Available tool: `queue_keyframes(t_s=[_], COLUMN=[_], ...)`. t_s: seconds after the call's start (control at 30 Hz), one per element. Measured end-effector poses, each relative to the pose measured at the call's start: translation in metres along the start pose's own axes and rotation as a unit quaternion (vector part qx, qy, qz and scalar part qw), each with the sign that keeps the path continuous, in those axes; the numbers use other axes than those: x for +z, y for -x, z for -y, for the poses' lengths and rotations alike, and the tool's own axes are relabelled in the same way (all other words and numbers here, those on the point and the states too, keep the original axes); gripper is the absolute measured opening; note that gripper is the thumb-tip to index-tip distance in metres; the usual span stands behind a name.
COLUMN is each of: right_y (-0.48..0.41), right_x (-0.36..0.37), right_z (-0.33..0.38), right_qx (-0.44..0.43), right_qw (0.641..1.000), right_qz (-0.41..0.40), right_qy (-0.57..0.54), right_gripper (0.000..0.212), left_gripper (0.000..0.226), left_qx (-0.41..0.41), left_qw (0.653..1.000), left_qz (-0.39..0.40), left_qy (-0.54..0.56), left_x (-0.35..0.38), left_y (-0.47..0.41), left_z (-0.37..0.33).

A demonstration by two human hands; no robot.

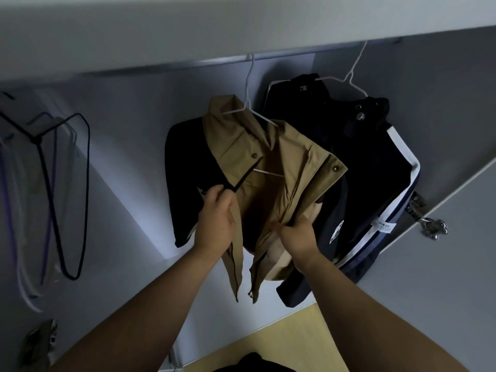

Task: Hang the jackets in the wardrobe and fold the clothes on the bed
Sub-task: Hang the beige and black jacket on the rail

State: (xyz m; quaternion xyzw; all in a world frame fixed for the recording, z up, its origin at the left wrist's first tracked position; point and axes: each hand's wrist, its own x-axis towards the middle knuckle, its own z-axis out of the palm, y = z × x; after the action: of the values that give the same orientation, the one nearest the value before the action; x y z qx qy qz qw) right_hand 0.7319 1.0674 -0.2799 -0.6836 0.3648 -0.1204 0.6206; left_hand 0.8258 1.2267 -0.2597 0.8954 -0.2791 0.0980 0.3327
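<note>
Tan jacket [271,167] on white hanger [248,84]: left hand [216,221] gripping one front edge, right hand [298,236] gripping the other; advisably drawing both together evenly, keeping shoulders seated.

I can read nothing here: the small white tag [383,226] on the dark navy jacket [362,157] has print too blurred.

Head camera (wide-angle) looks forward and down, close into the wardrobe [134,146].
</note>
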Motion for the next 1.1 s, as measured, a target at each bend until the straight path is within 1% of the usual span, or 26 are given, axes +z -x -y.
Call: queue_keyframes(t_s=[0.07,0.17,0.23,0.4,0.47,0.5,0.57,0.63,0.67,0.7,0.77,0.83,0.87,0.9,0.93,1.0,1.03,1.07,1.1], right_y=[0.006,0.017,0.024,0.035,0.039,0.041,0.041,0.040,0.039,0.038,0.036,0.030,0.026,0.024,0.021,0.019,0.019,0.019,0.019], right_x=[0.001,0.004,0.008,0.013,0.014,0.015,0.020,0.021,0.020,0.018,0.013,0.007,0.004,0.003,0.003,0.004,0.006,0.008,0.009], right_z=[-0.003,-0.003,0.000,0.005,0.007,0.006,0.002,0.003,0.005,0.007,0.014,0.022,0.025,0.030,0.036,0.046,0.050,0.053,0.056], right_qx=[-0.022,-0.070,-0.086,-0.119,-0.141,-0.157,-0.166,-0.146,-0.142,-0.142,-0.141,-0.138,-0.142,-0.148,-0.156,-0.172,-0.177,-0.179,-0.177], right_qw=[1.000,0.995,0.992,0.984,0.980,0.978,0.979,0.981,0.981,0.980,0.979,0.981,0.980,0.977,0.974,0.969,0.969,0.970,0.973], right_qz=[0.008,0.020,0.034,0.077,0.089,0.084,0.052,0.011,0.006,0.005,0.011,0.014,0.016,0.019,0.021,0.023,0.024,0.023,0.021], right_qy=[0.019,0.072,0.084,0.107,0.105,0.105,0.110,0.125,0.133,0.140,0.145,0.139,0.141,0.152,0.165,0.173,0.169,0.160,0.150], right_gripper=[0.048,0.041,0.038,0.031,0.035,0.034,0.022,0.010,0.004,0.004,0.004,0.015,0.021,0.025,0.028,0.028,0.028,0.030,0.032], left_gripper=[0.016,0.014,0.017,0.024,0.029,0.032,0.031,0.024,0.019,0.016,0.028,0.040,0.043,0.044,0.050,0.078,0.092,0.101,0.105], left_qx=[0.007,0.020,0.025,-0.012,-0.021,-0.021,-0.024,-0.031,-0.032,-0.031,-0.031,-0.060,-0.086,-0.115,-0.138,-0.169,-0.192,-0.217,-0.243], left_qw=[1.000,0.998,0.997,0.990,0.986,0.985,0.983,0.976,0.971,0.966,0.959,0.963,0.963,0.962,0.958,0.945,0.937,0.933,0.933], left_qz=[0.026,0.042,0.054,0.088,0.088,0.085,0.081,0.088,0.095,0.097,0.076,0.034,0.034,0.060,0.107,0.208,0.233,0.234,0.212], left_qy=[0.007,0.045,0.051,0.111,0.137,0.146,0.165,0.198,0.216,0.237,0.270,0.262,0.252,0.241,0.228,0.189,0.177,0.170,0.159], left_x=[-0.002,-0.005,-0.007,-0.017,-0.020,-0.022,-0.025,-0.027,-0.028,-0.029,-0.030,-0.023,-0.017,-0.009,-0.001,0.015,0.024,0.034,0.043], left_y=[0.004,0.006,0.002,-0.015,-0.019,-0.020,-0.021,-0.022,-0.021,-0.018,-0.005,0.019,0.034,0.050,0.066,0.089,0.096,0.100,0.099], left_z=[0.000,-0.007,-0.014,-0.038,-0.045,-0.049,-0.057,-0.063,-0.064,-0.063,-0.055,-0.040,-0.032,-0.026,-0.023,-0.024,-0.026,-0.027,-0.028])
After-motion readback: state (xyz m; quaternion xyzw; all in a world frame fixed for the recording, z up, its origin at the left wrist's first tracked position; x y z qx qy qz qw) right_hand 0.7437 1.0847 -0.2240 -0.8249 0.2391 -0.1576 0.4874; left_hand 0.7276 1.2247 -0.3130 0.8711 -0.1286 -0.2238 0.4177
